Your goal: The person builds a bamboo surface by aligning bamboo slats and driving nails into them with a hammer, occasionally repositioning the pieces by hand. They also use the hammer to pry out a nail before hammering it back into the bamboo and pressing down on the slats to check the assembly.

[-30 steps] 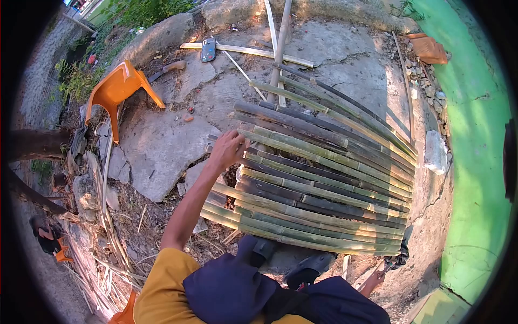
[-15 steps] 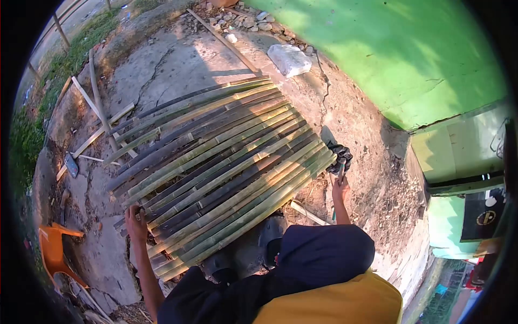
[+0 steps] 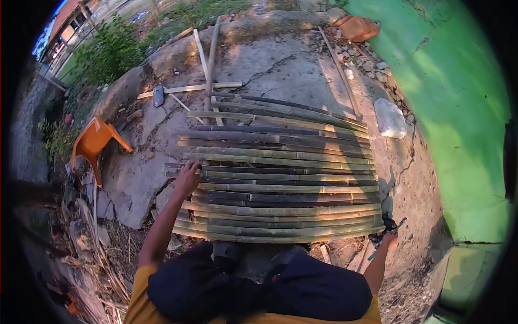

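Split bamboo slats [image 3: 286,188] lie side by side in front of my knees, running left to right, some green and some dark. At their left ends my left hand [image 3: 188,176] is closed, its fingers curled over the end of a slat. Off the right ends, low by the near corner, my right hand [image 3: 389,241] is wrapped round a hand tool [image 3: 400,223] with a dark tip above the fist and a teal end below it. The tool's kind is too small to tell. A black plastic bag [image 3: 388,224] sits against the slat ends there, partly hidden.
An orange plastic chair [image 3: 94,141] lies at the left. Beyond the slats are wooden sticks [image 3: 216,87], a phone-like object [image 3: 158,95] and a long pole [image 3: 340,70]. A white plastic bag [image 3: 389,117] rests near the green wall [image 3: 448,108]. The concrete ground [image 3: 270,70] is cracked.
My view has swung leftward, so the slats now run nearly level across it. My left hand stays at the slats' left ends. The right hand keeps its tool near their right ends.
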`<state>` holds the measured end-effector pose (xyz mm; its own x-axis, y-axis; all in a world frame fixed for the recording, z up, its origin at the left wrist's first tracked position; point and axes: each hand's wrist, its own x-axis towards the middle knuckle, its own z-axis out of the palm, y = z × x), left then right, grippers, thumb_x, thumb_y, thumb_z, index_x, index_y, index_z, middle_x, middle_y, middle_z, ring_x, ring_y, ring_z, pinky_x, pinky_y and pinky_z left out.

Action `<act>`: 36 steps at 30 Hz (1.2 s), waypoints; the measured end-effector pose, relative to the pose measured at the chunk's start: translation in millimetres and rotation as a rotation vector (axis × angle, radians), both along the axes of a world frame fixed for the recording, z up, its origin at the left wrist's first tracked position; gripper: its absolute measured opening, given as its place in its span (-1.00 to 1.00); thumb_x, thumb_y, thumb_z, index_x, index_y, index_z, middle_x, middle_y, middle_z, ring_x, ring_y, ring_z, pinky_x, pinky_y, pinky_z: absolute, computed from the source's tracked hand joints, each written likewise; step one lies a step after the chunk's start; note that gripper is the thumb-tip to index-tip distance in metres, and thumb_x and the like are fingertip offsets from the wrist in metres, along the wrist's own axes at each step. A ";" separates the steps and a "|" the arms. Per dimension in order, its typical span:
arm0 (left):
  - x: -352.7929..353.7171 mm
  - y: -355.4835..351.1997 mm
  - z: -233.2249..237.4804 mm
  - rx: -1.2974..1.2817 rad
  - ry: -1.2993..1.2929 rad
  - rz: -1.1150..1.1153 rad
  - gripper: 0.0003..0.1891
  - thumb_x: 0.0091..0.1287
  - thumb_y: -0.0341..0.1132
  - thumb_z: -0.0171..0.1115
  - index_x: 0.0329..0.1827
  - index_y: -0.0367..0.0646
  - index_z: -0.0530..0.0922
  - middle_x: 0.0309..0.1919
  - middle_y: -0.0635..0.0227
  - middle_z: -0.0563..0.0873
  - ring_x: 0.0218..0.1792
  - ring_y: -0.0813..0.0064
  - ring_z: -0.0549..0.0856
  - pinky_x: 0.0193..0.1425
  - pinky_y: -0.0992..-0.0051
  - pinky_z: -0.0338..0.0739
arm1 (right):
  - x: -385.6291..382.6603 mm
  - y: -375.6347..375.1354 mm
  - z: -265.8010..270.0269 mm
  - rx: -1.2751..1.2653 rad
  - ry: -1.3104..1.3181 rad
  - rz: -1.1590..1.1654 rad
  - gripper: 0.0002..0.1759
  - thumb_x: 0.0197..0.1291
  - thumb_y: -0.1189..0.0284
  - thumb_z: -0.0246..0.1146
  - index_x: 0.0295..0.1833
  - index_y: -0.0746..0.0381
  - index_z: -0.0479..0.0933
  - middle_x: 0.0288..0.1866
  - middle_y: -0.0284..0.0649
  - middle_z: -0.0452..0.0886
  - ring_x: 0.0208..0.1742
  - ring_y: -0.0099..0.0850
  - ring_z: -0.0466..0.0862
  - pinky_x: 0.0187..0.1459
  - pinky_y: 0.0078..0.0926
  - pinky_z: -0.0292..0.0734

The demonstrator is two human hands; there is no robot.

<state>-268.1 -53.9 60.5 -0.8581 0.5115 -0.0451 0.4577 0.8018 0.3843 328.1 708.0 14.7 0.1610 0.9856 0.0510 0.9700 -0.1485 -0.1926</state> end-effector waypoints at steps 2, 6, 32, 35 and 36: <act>3.3 12.2 17.1 -0.055 -0.111 0.072 -0.42 0.39 -0.25 0.40 0.48 -0.06 0.50 0.39 0.02 0.56 0.41 -0.18 0.55 0.47 0.01 0.51 | 0.0 7.0 -7.8 -0.048 -0.009 0.027 -0.47 0.36 0.22 0.38 0.35 0.27 0.64 0.06 0.02 0.84 -0.02 -0.04 0.85 -0.08 0.00 0.79; 7.5 20.9 15.6 -0.093 -0.101 0.145 -0.39 0.39 -0.21 0.41 0.50 -0.05 0.48 0.38 0.02 0.56 0.43 -0.17 0.54 0.48 -0.01 0.52 | -8.1 7.1 -13.0 -0.070 -0.010 0.052 -0.46 0.36 0.21 0.39 0.34 0.28 0.65 0.05 0.02 0.84 -0.03 -0.04 0.85 -0.07 0.00 0.79; 5.7 10.5 -6.3 -0.135 -0.083 0.046 -0.37 0.50 -0.14 0.32 0.59 -0.05 0.40 0.58 0.00 0.41 0.66 -0.25 0.28 0.68 0.00 0.35 | -40.3 -0.3 -20.4 -0.097 0.008 0.043 -0.41 0.31 0.14 0.43 0.30 0.32 0.69 -0.03 0.03 0.86 -0.09 0.01 0.85 -0.05 0.00 0.78; 4.8 11.0 -5.0 -0.135 -0.092 0.033 -0.38 0.52 -0.10 0.30 0.59 -0.05 0.40 0.56 -0.01 0.41 0.65 -0.24 0.30 0.67 0.02 0.36 | -38.3 -2.9 -18.0 -0.100 0.008 0.034 -0.41 0.30 0.13 0.43 0.30 0.32 0.69 -0.04 0.03 0.86 -0.10 0.01 0.85 -0.05 0.00 0.78; 6.1 10.9 -6.5 -0.132 -0.075 0.053 -0.38 0.52 -0.10 0.31 0.58 -0.05 0.40 0.56 -0.02 0.41 0.65 -0.25 0.29 0.67 0.01 0.35 | -38.9 -4.8 -19.0 -0.104 0.009 0.035 -0.40 0.30 0.12 0.43 0.29 0.32 0.70 -0.05 0.03 0.86 -0.10 0.01 0.85 -0.05 0.00 0.78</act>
<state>-262.1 -42.9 54.0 -0.8755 0.4509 -0.1739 0.3874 0.8699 0.3053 289.3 703.2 -4.3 0.1260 0.9906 -0.0536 0.9732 -0.1339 -0.1869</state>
